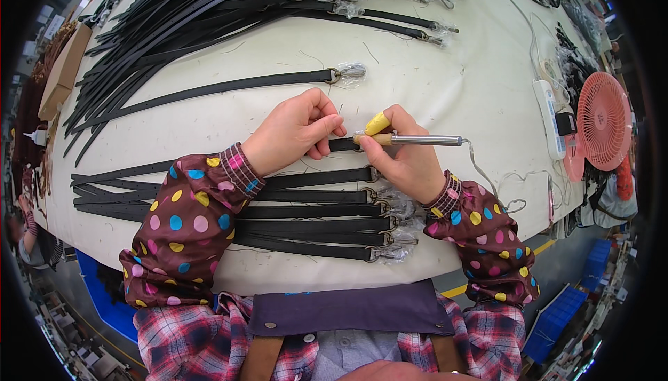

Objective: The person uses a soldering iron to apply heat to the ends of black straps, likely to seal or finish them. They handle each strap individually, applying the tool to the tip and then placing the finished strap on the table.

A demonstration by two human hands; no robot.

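My left hand (299,129) is closed in a pinch, and a thin dark thread (341,109) stands up at its fingertips. Under it runs a black strap (341,144), whose right end reaches my right hand. My right hand (410,162), with a yellow cover (377,123) on one finger, grips a corded pen-like tool (428,140) with a wooden grip and a metal barrel. The tool's tip is hidden by the fingers, close to the strap's end. Just nearer me lie several black straps (313,212) with metal rings and plastic-wrapped hardware (398,242).
A large pile of black straps (181,16) covers the far left of the white table (445,96). One single strap (229,89) lies beyond my hands. On the right are a white power strip (550,120), a pink fan (604,121) and the tool's loose cord (480,169).
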